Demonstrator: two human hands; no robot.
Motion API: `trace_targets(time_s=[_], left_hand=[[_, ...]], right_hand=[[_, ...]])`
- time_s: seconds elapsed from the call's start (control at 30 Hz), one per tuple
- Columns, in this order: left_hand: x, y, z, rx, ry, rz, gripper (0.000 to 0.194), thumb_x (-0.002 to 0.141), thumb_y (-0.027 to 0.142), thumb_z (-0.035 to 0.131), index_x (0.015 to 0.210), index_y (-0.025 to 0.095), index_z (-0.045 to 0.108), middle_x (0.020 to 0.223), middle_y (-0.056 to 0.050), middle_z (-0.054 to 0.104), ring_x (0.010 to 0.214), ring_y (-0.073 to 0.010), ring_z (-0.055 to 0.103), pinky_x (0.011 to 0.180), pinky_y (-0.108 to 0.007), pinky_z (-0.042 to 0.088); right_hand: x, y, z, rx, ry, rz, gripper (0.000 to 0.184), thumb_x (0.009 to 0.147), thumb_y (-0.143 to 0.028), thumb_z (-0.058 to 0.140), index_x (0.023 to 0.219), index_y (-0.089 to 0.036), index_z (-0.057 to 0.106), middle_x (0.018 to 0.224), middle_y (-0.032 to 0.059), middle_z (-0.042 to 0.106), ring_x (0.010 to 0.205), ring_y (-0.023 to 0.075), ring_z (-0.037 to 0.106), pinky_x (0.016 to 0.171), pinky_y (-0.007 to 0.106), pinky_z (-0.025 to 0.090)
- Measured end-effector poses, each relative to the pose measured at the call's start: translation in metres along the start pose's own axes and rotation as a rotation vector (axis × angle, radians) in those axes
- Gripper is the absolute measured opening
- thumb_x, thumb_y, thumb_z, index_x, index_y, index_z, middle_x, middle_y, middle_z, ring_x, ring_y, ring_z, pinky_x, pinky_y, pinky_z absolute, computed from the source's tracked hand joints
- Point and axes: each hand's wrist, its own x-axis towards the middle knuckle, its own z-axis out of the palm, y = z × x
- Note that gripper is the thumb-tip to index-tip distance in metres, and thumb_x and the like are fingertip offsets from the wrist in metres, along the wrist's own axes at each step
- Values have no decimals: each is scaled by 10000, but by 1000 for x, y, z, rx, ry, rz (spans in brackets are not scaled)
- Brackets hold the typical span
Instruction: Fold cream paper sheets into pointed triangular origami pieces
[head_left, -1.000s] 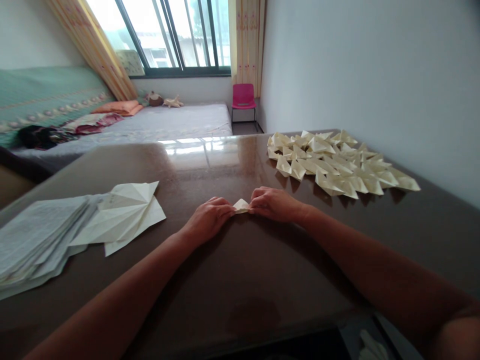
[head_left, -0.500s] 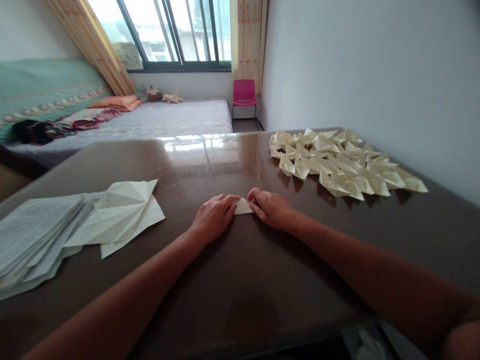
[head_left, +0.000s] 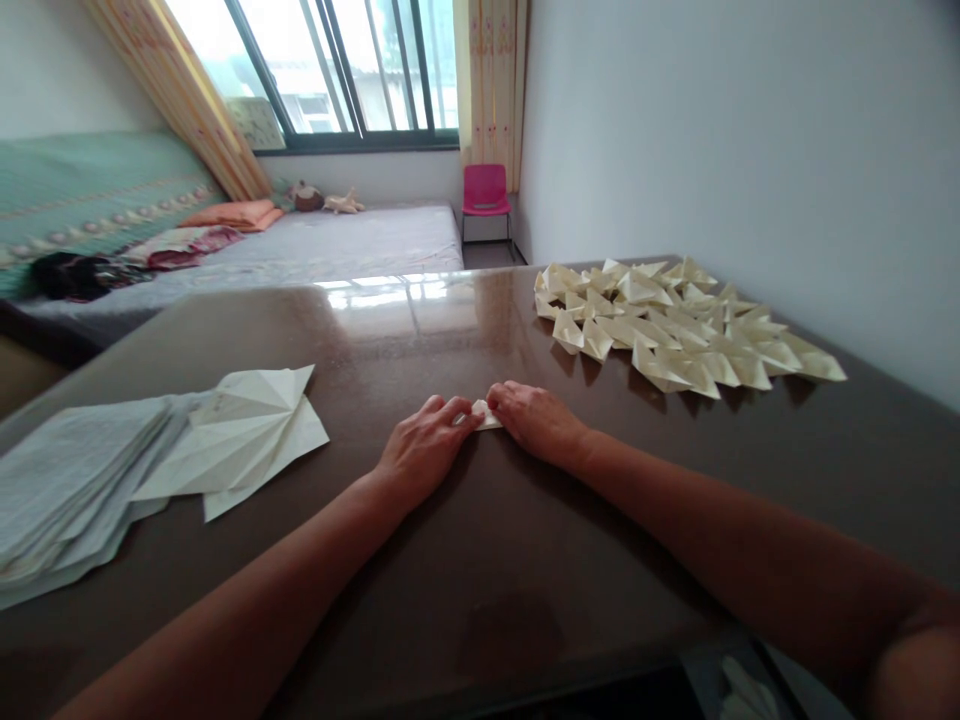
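A small folded piece of cream paper [head_left: 489, 420] lies on the brown table in front of me, mostly covered by my fingers. My left hand [head_left: 429, 442] grips its left end, fingertips closed over it. From the other side my right hand [head_left: 536, 415] pinches the right part of the same paper. Only a strip and a small peak of the paper show between the two hands; its full shape is hidden.
Many folded paper boats [head_left: 675, 325] crowd the table's far right, near the wall. To the left, creased cream sheets [head_left: 247, 430] overlap a stack of printed paper [head_left: 75, 470]. Beyond the glossy brown table [head_left: 360, 350] stand a bed [head_left: 375, 235] and a pink chair [head_left: 486, 190].
My hands have drawn closer together, and the fingers now cover more of the folded paper. The whole view has shifted slightly.
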Motion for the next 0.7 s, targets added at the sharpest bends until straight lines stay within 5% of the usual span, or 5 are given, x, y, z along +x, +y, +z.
trace_targets(time_s=[0.4,0.7], left_hand=[[-6,9,-21,75,-174,-4,291,916,175,436,1152,209,602,1066,-75,615,993,-222,534,740,-313,488],[-9,6,-23,-1,-133,-45,279,862,146,450,1040,231,647,1032,-70,638,947,-224,553,658,-306,457]], right_hand=[[-35,-26,-28,-293,-129,-93,334,928,-136,380,1193,-108,581,1112,178,598,1008,263,518,687,357,434],[-33,-25,-25,-268,-141,-105,235,870,-119,464,928,-156,688,1045,171,627,985,265,526,701,351,415]])
